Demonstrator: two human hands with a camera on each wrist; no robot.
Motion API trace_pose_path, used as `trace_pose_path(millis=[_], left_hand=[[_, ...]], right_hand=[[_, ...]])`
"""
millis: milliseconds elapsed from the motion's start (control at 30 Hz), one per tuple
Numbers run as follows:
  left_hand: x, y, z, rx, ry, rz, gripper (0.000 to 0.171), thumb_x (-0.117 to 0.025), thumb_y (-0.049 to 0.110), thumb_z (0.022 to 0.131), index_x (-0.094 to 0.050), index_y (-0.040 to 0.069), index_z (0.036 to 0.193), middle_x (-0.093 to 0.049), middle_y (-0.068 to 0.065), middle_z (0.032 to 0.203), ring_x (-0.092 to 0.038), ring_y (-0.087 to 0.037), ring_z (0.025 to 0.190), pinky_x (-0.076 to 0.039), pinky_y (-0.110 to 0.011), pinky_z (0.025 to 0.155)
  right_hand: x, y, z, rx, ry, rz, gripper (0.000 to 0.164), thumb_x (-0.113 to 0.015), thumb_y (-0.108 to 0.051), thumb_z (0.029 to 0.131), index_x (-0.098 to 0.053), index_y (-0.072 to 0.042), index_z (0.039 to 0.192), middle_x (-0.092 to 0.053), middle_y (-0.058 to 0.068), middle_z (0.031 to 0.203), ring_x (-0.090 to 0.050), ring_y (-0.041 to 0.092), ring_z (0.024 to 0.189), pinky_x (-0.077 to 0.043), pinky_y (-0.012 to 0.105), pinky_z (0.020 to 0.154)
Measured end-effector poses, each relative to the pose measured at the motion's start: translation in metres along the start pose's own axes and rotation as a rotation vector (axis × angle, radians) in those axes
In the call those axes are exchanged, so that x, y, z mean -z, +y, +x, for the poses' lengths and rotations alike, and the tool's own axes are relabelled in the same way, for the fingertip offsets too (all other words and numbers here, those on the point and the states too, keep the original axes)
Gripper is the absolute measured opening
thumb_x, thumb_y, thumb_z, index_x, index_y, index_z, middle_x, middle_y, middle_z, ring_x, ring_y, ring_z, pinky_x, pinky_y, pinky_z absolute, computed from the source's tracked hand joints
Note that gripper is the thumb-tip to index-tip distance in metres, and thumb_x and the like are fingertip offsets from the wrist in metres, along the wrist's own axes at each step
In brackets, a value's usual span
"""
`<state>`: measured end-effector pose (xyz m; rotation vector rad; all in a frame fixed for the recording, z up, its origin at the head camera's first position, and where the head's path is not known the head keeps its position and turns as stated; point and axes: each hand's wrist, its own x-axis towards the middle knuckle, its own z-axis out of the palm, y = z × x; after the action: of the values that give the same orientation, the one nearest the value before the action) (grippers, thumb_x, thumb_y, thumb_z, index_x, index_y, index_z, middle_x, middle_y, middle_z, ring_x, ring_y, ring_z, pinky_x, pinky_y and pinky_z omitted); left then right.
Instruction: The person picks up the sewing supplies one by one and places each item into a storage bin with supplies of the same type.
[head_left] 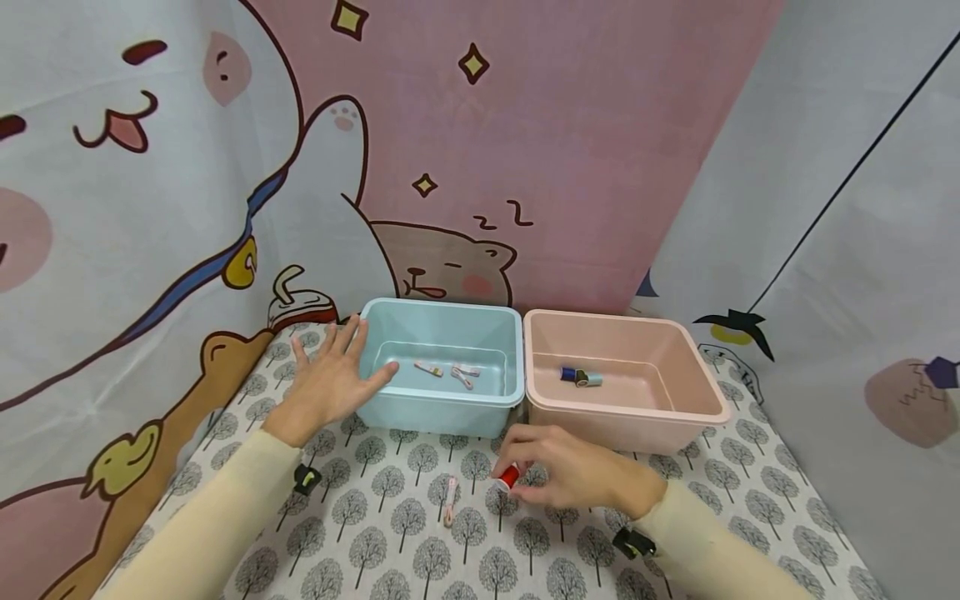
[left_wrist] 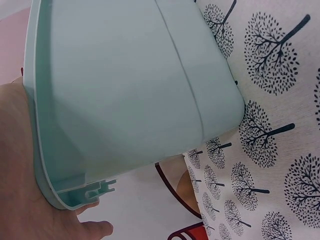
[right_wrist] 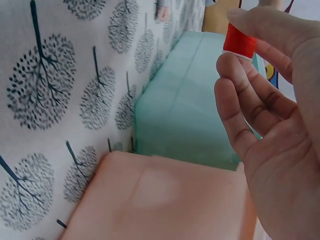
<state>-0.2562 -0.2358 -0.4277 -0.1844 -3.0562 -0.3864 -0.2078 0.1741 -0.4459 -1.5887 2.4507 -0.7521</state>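
Observation:
My right hand [head_left: 558,471] pinches a small spool of red thread [head_left: 509,477] between thumb and fingertips, above the cloth in front of the two bins. The right wrist view shows the red spool [right_wrist: 240,42] with a white end against the fingers. My left hand [head_left: 330,387], fingers spread, rests at the left rim of the light blue bin [head_left: 435,413]. Inside that bin lie a few small pale pink bundles [head_left: 462,377]. Beside it, the pink bin [head_left: 600,427] holds a dark blue spool [head_left: 567,374], a dark one and a light blue spool [head_left: 593,380].
A slim pale pink bundle [head_left: 450,502] lies on the tree-patterned cloth [head_left: 390,533], left of my right hand. The bins stand side by side toward the back. Behind them hangs a cartoon-printed curtain [head_left: 585,167].

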Motion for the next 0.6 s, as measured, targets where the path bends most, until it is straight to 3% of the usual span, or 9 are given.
trace_pose_path(millis=[300,600], left_hand=[[0.0,-0.001,0.0,0.0,0.004,-0.005,0.11,-0.034,0.085,0.113,-0.009,0.008,0.188,0.001,-0.012,0.198,-0.003,-0.055,0.182,0.023,-0.089,0.13],[0.0,0.0,-0.001,-0.001,0.001,-0.002,0.114,-0.029,0.09,0.111,-0.009,0.008,0.188,0.001,-0.012,0.198,-0.002,-0.054,0.182,0.025,-0.089,0.129]], right_hand=[[0.019,-0.005,-0.003,0.048,0.057,-0.031,0.03,-0.093,-0.011,0.099,-0.085,-0.017,0.127,-0.077,-0.004,0.128,-0.076,-0.001,0.105,-0.069,0.021,0.094],[0.034,-0.003,-0.006,0.09,0.12,-0.099,0.031,-0.094,-0.012,0.098,-0.084,-0.019,0.127,-0.079,-0.005,0.127,-0.079,0.003,0.107,-0.068,0.02,0.097]])
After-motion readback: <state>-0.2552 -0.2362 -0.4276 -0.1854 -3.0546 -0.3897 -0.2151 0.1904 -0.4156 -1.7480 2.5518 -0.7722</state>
